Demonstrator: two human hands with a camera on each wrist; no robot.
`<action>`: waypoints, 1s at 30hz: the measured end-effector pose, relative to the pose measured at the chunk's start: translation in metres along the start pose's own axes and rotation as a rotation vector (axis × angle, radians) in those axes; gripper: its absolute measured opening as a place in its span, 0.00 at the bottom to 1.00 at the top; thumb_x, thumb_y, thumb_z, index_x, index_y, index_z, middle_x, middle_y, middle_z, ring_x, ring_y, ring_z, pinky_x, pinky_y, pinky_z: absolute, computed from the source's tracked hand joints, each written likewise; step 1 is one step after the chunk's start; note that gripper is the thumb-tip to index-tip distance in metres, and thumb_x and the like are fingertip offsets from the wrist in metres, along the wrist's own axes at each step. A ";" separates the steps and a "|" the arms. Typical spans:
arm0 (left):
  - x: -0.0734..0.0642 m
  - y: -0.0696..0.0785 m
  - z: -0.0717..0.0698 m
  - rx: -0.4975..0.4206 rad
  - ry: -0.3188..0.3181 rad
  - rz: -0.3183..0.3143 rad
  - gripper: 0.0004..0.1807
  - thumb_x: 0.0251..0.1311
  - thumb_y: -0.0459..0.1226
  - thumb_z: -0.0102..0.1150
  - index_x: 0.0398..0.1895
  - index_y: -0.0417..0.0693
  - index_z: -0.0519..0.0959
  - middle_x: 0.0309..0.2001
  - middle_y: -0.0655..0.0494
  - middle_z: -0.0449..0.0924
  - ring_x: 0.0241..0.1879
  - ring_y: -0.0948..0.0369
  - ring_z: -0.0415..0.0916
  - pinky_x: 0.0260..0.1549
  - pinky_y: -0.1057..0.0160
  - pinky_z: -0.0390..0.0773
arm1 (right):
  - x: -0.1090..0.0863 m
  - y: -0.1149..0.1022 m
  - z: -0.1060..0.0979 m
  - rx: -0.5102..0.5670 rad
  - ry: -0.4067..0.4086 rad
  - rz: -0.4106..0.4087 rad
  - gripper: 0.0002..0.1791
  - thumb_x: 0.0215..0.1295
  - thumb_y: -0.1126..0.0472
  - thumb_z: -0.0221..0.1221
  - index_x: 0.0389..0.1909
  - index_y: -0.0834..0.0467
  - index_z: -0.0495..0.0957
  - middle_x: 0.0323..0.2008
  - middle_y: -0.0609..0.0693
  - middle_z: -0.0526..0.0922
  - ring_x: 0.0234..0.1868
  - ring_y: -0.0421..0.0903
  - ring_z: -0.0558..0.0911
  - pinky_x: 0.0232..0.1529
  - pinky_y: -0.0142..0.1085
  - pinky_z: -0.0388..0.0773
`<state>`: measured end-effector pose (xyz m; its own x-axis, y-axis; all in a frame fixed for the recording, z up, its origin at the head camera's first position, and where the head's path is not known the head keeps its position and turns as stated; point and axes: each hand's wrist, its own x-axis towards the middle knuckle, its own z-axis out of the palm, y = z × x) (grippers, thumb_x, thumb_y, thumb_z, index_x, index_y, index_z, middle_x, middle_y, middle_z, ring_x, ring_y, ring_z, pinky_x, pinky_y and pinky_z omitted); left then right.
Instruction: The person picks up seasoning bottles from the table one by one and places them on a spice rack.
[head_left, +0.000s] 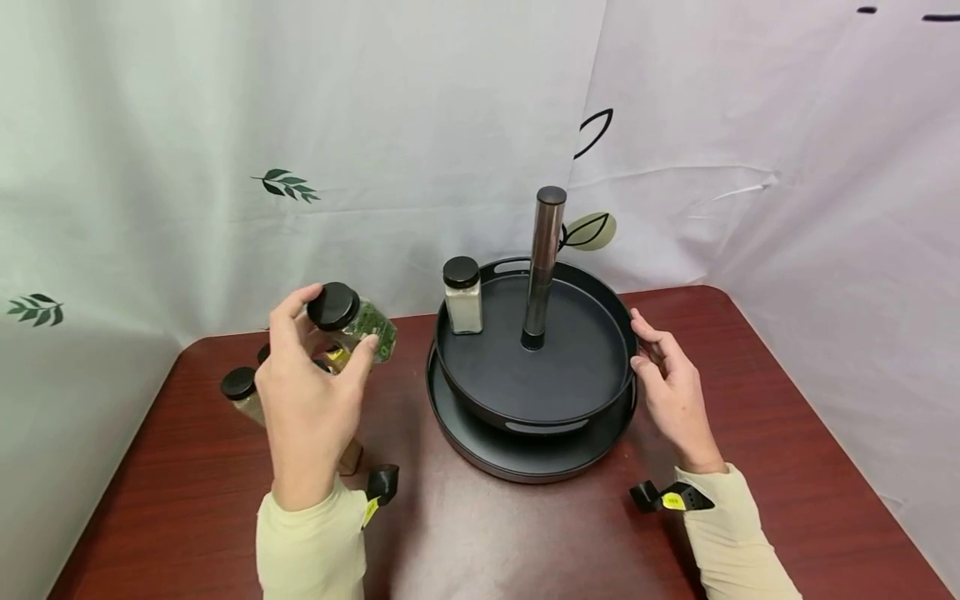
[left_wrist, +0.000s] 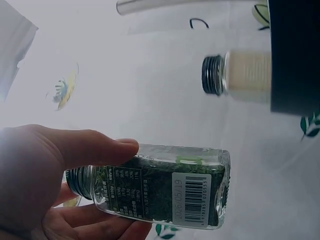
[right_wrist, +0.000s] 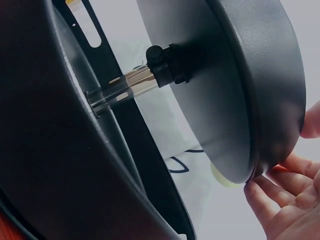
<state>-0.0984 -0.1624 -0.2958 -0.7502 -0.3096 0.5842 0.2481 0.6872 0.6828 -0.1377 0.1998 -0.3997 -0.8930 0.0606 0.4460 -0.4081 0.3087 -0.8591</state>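
In the head view my left hand (head_left: pixel 303 417) holds a glass spice jar of green dried herbs (head_left: pixel 378 331) above the table, tilted, with its black lid toward the palm. The left wrist view shows the barcode label on this herb jar (left_wrist: pixel 192 192) and the thumb along its side. My right hand (head_left: pixel 675 404) grips the outer edge of a black two-tier round tray rack (head_left: pixel 540 387) at its upper tier. Fingertips (right_wrist: pixel 262 200) are at the tier's lower edge in the right wrist view. A jar of pale powder (head_left: pixel 463 308) stands upright on this tier's left side.
A metal post (head_left: pixel 542 267) rises from the upper tier, and the wider lower tier (head_left: pixel 525 462) shows beneath. Several black-lidded jars (head_left: pixel 240 385) stand on the red-brown table (head_left: pixel 480 542) at left, partly hidden by my left hand. A white curtain (head_left: pixel 420 150) hangs behind.
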 end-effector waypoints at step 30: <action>-0.009 0.033 0.054 -0.082 -0.201 0.162 0.38 0.53 0.31 0.74 0.67 0.48 0.69 0.27 0.54 0.72 0.22 0.59 0.65 0.22 0.61 0.66 | 0.000 0.002 0.001 0.007 0.015 -0.011 0.24 0.71 0.76 0.49 0.66 0.66 0.72 0.71 0.53 0.70 0.68 0.36 0.72 0.61 0.23 0.68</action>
<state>-0.1160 -0.1015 -0.3022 -0.8014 -0.0579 0.5953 0.4172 0.6590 0.6258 -0.1387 0.1997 -0.4015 -0.8858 0.0712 0.4586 -0.4189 0.3027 -0.8561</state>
